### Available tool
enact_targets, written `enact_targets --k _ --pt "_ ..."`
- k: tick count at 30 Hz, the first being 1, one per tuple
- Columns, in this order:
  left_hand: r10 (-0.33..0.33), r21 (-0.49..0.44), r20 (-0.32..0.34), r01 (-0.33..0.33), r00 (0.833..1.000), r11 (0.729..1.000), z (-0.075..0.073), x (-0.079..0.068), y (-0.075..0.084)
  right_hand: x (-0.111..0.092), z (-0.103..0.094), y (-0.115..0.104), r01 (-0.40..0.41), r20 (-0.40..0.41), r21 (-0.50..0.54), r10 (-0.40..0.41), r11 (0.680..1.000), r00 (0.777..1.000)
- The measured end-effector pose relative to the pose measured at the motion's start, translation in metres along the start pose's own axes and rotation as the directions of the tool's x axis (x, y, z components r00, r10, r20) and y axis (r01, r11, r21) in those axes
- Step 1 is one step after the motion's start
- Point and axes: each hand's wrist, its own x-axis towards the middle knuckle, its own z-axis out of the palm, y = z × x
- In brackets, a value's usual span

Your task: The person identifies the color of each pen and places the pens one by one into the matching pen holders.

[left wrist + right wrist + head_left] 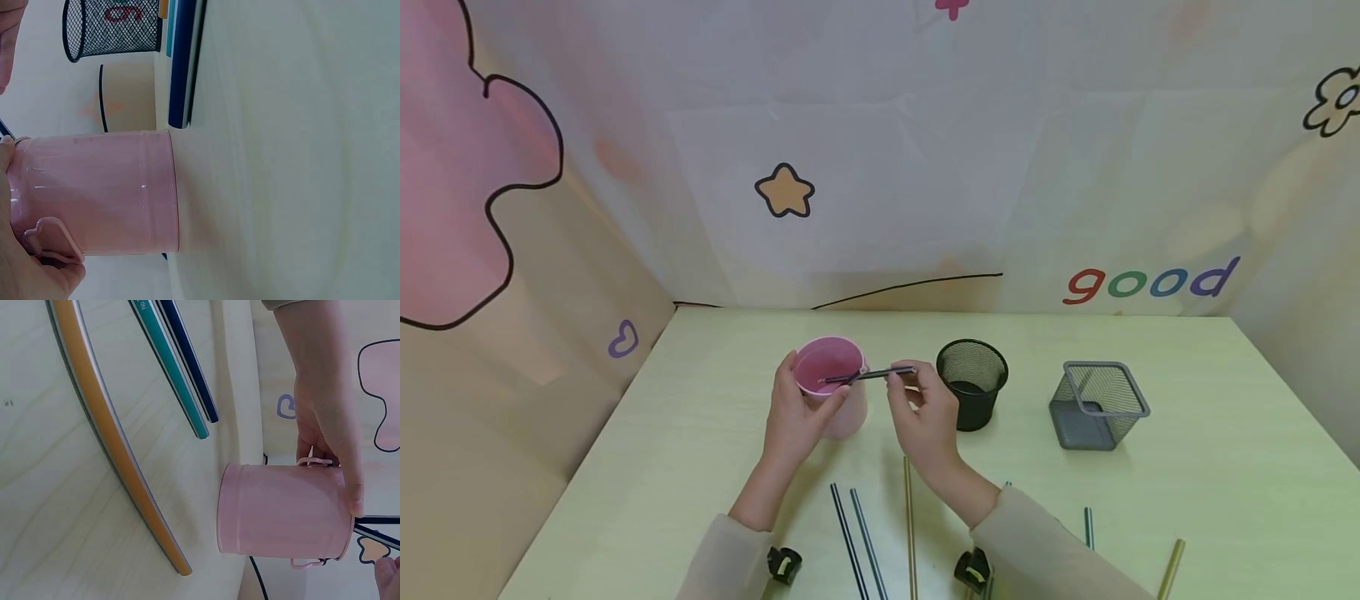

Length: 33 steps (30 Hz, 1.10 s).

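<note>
A pink bucket point(847, 414) with small side handles stands at the left of the table. My left hand point(800, 417) holds it by the rim, thumb at the near edge. My right hand point(927, 412) is just right of the bucket and pinches the ends of dark chopsticks point(880, 374). They lie nearly level across the rim, with their far ends over the opening. In the right wrist view the bucket point(284, 511) appears sideways, with two dark sticks point(378, 520) at its mouth and the right fingertips point(389, 575) close by. The bucket's bottom inside is hidden.
A black mesh pen cup point(976, 410) stands right of my right hand, and a grey mesh square holder point(1086, 425) farther right. Dark blue chopsticks point(848, 537), teal ones point(868, 542) and gold ones point(911, 529) lie in front. More sticks point(1171, 568) lie at front right.
</note>
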Motion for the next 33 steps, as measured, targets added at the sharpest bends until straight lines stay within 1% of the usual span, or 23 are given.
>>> enact_targets --k 4,11,19,22,27,33 --pt "-0.006 0.001 0.004 0.006 1.000 1.000 0.000 0.000 -0.001 0.000 0.004 0.001 0.005 0.009 -0.022 -0.005 1.000 1.000" --pt "0.007 0.004 0.001 -0.007 1.000 1.000 0.000 0.001 -0.001 0.000 0.009 0.006 0.006 0.023 -0.052 -0.005 0.999 1.000" --pt "0.002 -0.014 0.002 -0.002 1.000 1.000 0.000 0.001 -0.001 -0.001 0.011 0.010 0.012 0.052 -0.087 -0.007 0.996 0.999" --pt "-0.006 -0.011 0.010 0.006 1.000 1.000 0.001 0.001 -0.001 -0.001 0.012 0.010 0.011 0.055 -0.094 -0.006 0.996 0.998" --pt "-0.014 0.004 0.001 0.014 1.000 1.000 0.000 0.001 -0.001 -0.001 0.012 0.008 0.003 0.061 -0.098 0.003 0.995 0.998" --pt "-0.021 -0.016 0.004 0.021 1.000 1.000 0.000 0.001 -0.001 -0.001 0.011 0.007 0.007 0.056 -0.100 -0.002 0.995 0.998"
